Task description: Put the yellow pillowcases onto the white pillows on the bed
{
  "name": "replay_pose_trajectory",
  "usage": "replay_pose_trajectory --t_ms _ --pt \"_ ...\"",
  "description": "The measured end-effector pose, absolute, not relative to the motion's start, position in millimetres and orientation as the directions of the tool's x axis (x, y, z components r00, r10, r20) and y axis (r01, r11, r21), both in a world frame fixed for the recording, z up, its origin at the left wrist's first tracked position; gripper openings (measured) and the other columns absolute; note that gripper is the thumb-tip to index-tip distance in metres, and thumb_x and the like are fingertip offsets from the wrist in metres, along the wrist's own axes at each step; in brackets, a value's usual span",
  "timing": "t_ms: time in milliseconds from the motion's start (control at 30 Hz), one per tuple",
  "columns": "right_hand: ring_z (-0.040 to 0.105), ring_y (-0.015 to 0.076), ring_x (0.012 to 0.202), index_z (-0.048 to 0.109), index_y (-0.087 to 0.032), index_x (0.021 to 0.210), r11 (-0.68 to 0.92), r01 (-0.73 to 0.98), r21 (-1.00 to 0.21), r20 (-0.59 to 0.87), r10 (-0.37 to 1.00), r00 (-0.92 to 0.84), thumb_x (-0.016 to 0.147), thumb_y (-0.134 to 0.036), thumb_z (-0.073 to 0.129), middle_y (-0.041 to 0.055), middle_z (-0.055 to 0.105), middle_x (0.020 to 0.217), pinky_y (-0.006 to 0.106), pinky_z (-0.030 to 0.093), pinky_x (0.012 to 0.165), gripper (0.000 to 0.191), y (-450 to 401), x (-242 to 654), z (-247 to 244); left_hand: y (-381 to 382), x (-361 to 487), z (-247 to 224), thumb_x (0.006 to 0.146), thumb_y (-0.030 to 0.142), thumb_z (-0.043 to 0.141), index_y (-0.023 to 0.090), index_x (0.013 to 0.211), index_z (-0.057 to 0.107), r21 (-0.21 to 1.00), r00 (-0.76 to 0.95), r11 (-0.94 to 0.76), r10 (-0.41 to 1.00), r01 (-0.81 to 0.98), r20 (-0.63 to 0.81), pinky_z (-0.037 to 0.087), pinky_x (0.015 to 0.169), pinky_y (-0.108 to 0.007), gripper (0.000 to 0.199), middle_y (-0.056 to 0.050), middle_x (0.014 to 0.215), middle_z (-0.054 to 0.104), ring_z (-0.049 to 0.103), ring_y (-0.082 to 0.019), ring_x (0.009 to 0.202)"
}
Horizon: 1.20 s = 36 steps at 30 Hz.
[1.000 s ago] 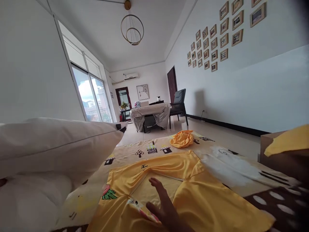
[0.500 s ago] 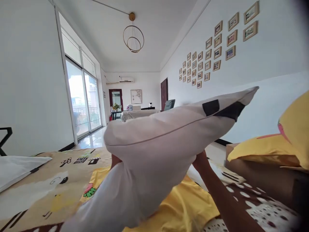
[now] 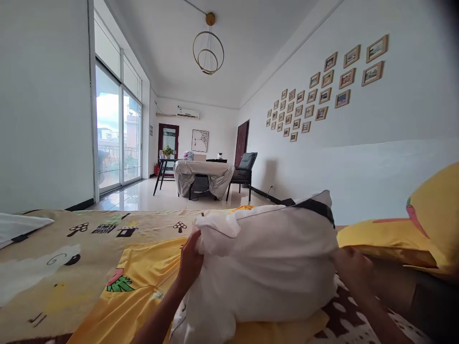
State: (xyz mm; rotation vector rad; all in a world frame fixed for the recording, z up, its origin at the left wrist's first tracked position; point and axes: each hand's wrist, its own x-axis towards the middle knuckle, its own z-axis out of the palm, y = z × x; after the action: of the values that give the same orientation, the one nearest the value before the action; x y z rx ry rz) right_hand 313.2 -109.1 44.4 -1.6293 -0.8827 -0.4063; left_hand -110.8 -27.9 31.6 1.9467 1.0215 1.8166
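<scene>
A plump white pillow (image 3: 272,267) with black patches near its far right corner stands tilted in front of me. My left hand (image 3: 191,258) is closed on its left edge, where the fabric hangs loose and crumpled. At the right side my right hand (image 3: 353,267), slightly blurred, grips the pillow's edge; its fingertips are partly hidden. Beneath and left of the pillow spreads a yellow cloth (image 3: 143,267) with a red and green print. Under that lies a beige bedspread (image 3: 86,258) printed with a sheep, a chick and mushrooms.
Yellow cushions (image 3: 390,239) rest on a brown surface at the right. Another white pillow (image 3: 25,224) lies at the far left. Beyond the bed stand a plastic-covered table (image 3: 204,167) and a black chair (image 3: 245,169). A glass sliding door (image 3: 118,129) is on the left.
The pillow has come down and shifted right, from raised and slanted to resting lower. My left hand, mostly hidden before, now shows on its left edge. My right hand moved right to its side.
</scene>
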Motion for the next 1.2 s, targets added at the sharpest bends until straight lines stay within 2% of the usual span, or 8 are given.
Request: replay_pose_trajectory --t_ms 133,233,333,433,667,800,1067,1200 --pt "0.043 0.0331 0.126 0.038 -0.017 0.137 0.29 0.92 -0.263 0.877 0.47 0.102 0.081 -0.05 0.052 0.0192 0.047 0.135 0.049 0.034 0.1 0.066 -117.3 212.4 84.9 -31.5 -98.0 3.7 0.054 0.006 0.038 0.019 0.098 0.06 0.443 0.075 -0.814 0.503 0.377 0.861 0.049 0.081 -0.036 0.051 -0.008 0.098 0.066 0.06 -0.023 0.095" --pt "0.032 0.0296 0.135 0.019 -0.023 0.147 0.57 0.821 0.032 0.664 0.602 -0.444 0.08 -0.05 0.06 0.0154 0.036 0.147 0.046 0.027 0.106 0.083 -117.0 119.4 117.9 -41.7 -98.2 3.4 0.055 -0.001 0.037 0.02 0.096 0.06 0.195 0.169 -0.871 0.297 0.45 0.94 0.046 0.079 -0.034 0.051 -0.007 0.094 0.064 0.058 -0.021 0.091" --pt "0.045 0.0316 0.126 0.03 -0.019 0.143 0.667 0.744 0.04 0.5 0.631 -0.593 0.071 -0.054 0.069 0.0173 0.051 0.135 0.048 0.025 0.105 0.089 -104.1 60.6 133.8 -51.8 -107.7 10.3 0.066 -0.005 0.041 0.021 0.104 0.057 -0.032 0.226 -0.842 0.108 0.539 0.968 0.044 0.08 -0.033 0.05 -0.008 0.097 0.062 0.055 -0.02 0.094" --pt "0.062 0.0243 0.096 0.061 -0.02 0.113 0.67 0.74 -0.052 0.485 0.665 -0.568 0.076 -0.042 0.068 0.0083 0.069 0.103 0.04 0.036 0.092 0.043 -86.4 42.6 138.3 -55.5 -121.7 16.5 0.076 0.002 0.048 0.022 0.119 0.05 -0.125 0.271 -0.77 0.065 0.626 0.96 0.042 0.088 -0.037 0.048 -0.01 0.108 0.058 0.052 -0.023 0.103" --pt "0.056 0.0165 0.072 0.063 -0.019 0.073 0.696 0.693 -0.187 0.643 0.62 -0.449 0.082 -0.033 0.06 0.0011 0.067 0.075 0.029 0.039 0.072 0.017 -72.1 56.4 154.6 -46.9 -145.8 37.1 0.077 0.043 0.065 0.022 0.138 0.027 0.43 -0.202 -0.666 0.394 0.609 0.897 0.035 0.1 -0.05 0.075 -0.018 0.139 0.036 0.036 -0.033 0.129" --pt "0.05 0.0139 0.062 0.057 -0.017 0.06 0.673 0.69 -0.265 0.629 0.663 -0.405 0.084 -0.039 0.054 -0.0004 0.06 0.062 0.025 0.038 0.061 0.032 -71.4 53.1 160.9 -42.8 -155.9 46.8 0.077 0.042 0.06 0.018 0.121 0.048 0.759 0.046 -0.605 0.788 0.239 0.614 0.048 0.079 -0.035 0.052 -0.009 0.106 0.064 0.06 -0.024 0.096" --pt "0.055 0.0138 0.068 0.064 -0.018 0.081 0.692 0.636 -0.34 0.623 0.673 -0.399 0.078 -0.027 0.058 -0.0005 0.065 0.074 0.023 0.04 0.064 0.012 -76.6 25.6 176.1 -50.6 -148.8 46.2 0.07 0.024 0.058 0.02 0.075 0.053 0.683 0.083 -0.525 0.819 0.508 0.568 0.039 0.064 -0.027 0.008 -0.002 0.074 0.062 0.055 -0.018 0.071" --pt "0.034 0.0087 0.054 0.047 -0.018 0.06 0.697 0.653 -0.296 0.662 0.642 -0.386 0.084 -0.039 0.055 -0.0062 0.039 0.053 0.021 0.029 0.052 0.032 -67.6 14.9 177.4 -39.6 -154.6 41.8 0.079 0.031 0.052 0.02 0.056 0.041 0.655 -0.035 -0.473 0.795 0.59 0.606 0.031 0.057 -0.024 0.027 0.001 0.059 0.051 0.044 -0.013 0.057"
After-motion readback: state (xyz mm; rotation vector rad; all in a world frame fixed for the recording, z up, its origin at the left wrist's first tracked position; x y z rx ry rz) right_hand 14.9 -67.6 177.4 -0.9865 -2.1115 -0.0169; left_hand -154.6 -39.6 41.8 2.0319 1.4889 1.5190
